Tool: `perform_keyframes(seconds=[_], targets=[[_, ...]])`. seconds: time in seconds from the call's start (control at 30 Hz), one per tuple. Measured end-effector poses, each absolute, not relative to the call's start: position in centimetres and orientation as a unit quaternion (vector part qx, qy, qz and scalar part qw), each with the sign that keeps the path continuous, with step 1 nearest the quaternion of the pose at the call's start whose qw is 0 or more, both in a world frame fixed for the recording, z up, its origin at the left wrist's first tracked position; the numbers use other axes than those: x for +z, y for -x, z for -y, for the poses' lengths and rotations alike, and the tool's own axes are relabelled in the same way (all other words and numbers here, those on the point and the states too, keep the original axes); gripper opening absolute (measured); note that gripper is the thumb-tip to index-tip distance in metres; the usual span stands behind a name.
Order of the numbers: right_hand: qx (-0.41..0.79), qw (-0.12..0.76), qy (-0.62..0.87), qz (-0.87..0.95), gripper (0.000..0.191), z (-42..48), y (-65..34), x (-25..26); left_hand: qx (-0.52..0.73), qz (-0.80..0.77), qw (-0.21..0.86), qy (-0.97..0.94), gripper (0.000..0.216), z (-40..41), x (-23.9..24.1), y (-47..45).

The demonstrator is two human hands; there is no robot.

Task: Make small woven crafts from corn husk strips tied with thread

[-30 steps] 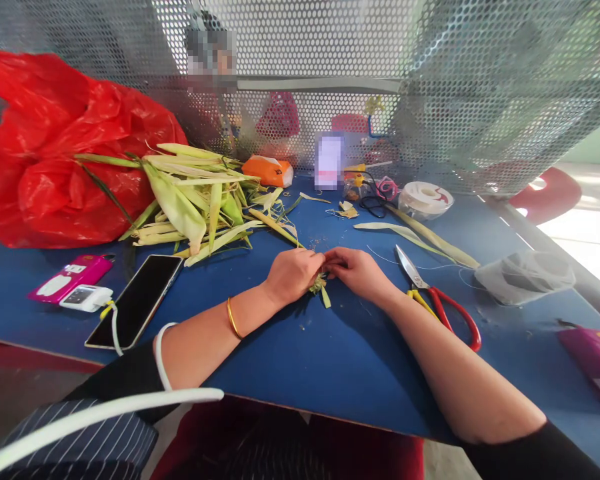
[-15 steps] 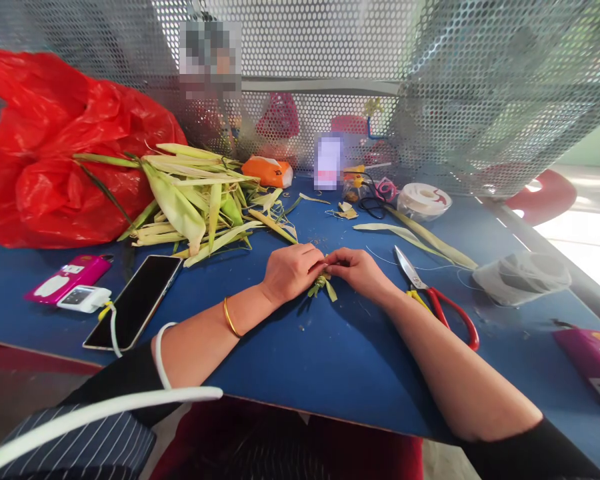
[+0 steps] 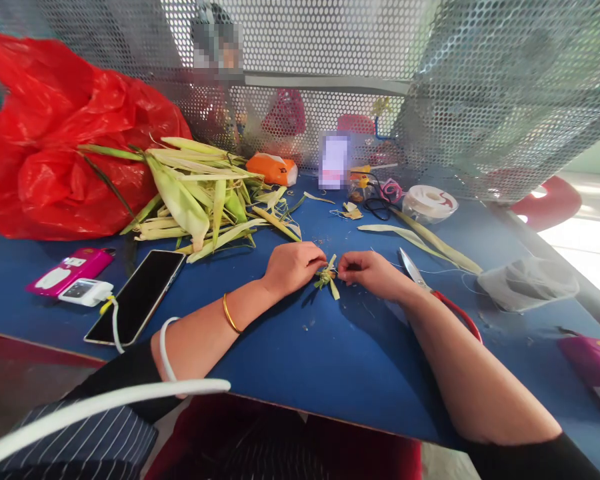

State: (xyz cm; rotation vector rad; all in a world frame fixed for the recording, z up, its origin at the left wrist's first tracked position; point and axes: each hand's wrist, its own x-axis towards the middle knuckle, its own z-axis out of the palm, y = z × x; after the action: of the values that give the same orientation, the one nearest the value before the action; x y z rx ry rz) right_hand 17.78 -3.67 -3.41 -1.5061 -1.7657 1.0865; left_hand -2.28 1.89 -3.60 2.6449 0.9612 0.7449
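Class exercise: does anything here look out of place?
Yes: a white cable crosses the left forearm, where it might snag. Two long leaf strips also lie on the right, apart from the main leaf pile. The little leaf bundle is too small to check for damage.

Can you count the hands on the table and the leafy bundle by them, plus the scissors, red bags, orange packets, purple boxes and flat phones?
Hands: 2, left hand and right hand
Leafy bundle: 1
Scissors: 1
Red bag: 1
Orange packet: 1
Purple boxes: 2, left box and right box
Flat phone: 1
Total: 9
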Motion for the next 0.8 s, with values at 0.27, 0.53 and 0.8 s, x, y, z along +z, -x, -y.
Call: perform_keyframes(seconds=[0.27, 0.53, 0.8], targets=[[0.338, 0.220, 0.596, 0.694, 0.008, 3.9, -18.9, -2.4, 0.195, -0.450, 0.159, -0.857, 0.012, -3.2, -3.7, 2.6], [0.517, 0.391, 0.487, 0.586, 0.020, 3.9, -16.0, -3.2, 0.218, -0.437, 0.229, -0.842, 0.012, -3.3, -4.1, 2.4], [0.492, 0.403, 0.497, 0.590, 0.019, 3.6, -16.2, -3.8, 0.253, -0.300, 0.586, -0.709, 0.018, -3.1, -3.8, 1.7]])
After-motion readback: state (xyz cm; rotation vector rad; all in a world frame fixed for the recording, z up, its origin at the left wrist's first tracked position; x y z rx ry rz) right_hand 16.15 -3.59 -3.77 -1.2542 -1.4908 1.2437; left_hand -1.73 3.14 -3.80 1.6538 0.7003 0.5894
